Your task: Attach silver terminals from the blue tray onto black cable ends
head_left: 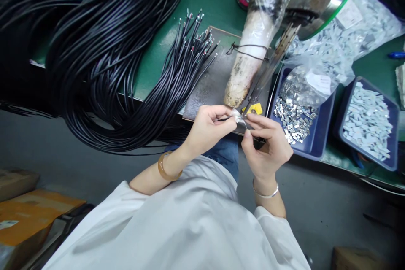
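Note:
My left hand (212, 125) is closed in a pinch at the bench edge, holding the end of a black cable (224, 120). A small white piece (236, 114) shows at its fingertips; its exact kind is too small to make out. Just to the right, my right hand (265, 141) pinches a thin silvery wire (244, 124) between thumb and fingers, its tip close to the white piece. Directly beyond both hands is a yellow piece (255, 109), beneath a dark metal bar (264, 76).
A plastic-wrapped duct (249, 46) slants down above my hands. Many black cables (104, 50) cover the left, their stripped ends on a metal plate (209, 88). To the right stand a blue bin (316, 145) of metal shells and another bin (395, 135) of pale pieces.

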`<state>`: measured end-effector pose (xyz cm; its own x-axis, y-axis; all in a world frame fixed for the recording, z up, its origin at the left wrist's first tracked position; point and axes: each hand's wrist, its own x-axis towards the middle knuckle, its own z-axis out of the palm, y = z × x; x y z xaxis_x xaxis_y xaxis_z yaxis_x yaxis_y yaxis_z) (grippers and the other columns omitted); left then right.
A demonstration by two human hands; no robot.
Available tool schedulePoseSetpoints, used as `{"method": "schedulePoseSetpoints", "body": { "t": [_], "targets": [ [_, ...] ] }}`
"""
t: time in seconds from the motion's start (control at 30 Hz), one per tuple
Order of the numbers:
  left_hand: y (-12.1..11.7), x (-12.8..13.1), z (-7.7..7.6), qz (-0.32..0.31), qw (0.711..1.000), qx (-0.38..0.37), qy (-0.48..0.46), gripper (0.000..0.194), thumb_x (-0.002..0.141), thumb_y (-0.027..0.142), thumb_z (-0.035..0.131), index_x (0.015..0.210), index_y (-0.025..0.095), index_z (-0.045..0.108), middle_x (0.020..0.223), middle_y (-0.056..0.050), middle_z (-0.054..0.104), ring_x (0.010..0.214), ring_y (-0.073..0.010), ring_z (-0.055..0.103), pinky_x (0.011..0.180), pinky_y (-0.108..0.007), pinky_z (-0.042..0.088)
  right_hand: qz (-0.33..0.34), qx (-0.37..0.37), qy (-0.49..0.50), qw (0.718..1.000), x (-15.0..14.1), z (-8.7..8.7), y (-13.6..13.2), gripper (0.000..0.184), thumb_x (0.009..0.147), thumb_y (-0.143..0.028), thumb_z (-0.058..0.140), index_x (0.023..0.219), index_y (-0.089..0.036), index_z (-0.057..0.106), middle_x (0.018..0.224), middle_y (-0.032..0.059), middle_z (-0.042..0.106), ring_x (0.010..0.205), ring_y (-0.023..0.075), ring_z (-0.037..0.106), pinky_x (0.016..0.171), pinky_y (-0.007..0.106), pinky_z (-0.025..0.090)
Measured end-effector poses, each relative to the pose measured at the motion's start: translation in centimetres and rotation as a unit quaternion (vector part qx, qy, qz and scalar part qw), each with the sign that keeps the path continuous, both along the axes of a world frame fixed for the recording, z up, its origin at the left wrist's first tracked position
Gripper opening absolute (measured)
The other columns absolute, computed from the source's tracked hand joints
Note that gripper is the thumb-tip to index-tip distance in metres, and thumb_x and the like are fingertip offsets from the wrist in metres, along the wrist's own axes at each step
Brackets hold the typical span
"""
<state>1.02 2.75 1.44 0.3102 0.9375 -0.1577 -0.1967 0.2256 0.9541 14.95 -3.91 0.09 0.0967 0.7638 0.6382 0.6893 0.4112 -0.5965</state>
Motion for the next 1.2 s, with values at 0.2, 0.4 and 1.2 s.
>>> {"method": "schedulePoseSetpoints", "body": {
  "t": [0.2,0.4,1.2],
  "targets": [
    [-0.25,-0.28,-0.60,-0.009,0.999,0.020,0.023,0.009,0.070,0.020,0.070,0.064,0.013,0.071,0.053,0.002,0.052,0.052,-0.0068,0.042,0.049,-0.019,0.035,-0.003,-0.007,-0.011,1.000,0.13,0.11,-0.13,0.018,0.084,-0.009,0.069,0.095,-0.023,0.063,0.111,0.0054,0.075,0.097,0.0185,0.074,0.083,0.036,0.067],
    [-0.33,-0.17,-0.46,-0.009,0.999,0.027,0.032,0.006,0.068,0.017,0.071,0.066,0.012,0.070,0.052,0.004,0.046,0.047,-0.0036,0.029,0.044,-0.019,0.023,-0.018,-0.001,-0.042,0.999,0.21,0.27,-0.04,0.019,0.082,-0.008,0.072,0.092,-0.022,0.066,0.108,0.0044,0.076,0.096,0.0173,0.074,0.083,0.033,0.065],
    [-0.20,-0.04,-0.33,0.009,0.999,0.018,0.029,0.005,0.069,0.017,0.073,0.068,0.013,0.073,0.055,0.002,0.055,0.051,-0.0058,0.043,0.047,-0.016,0.035,-0.012,0.015,-0.015,1.000,0.02,0.18,0.38,0.018,0.082,-0.009,0.071,0.092,-0.022,0.063,0.110,0.0056,0.075,0.094,0.0186,0.074,0.079,0.035,0.066]
  ]
}}
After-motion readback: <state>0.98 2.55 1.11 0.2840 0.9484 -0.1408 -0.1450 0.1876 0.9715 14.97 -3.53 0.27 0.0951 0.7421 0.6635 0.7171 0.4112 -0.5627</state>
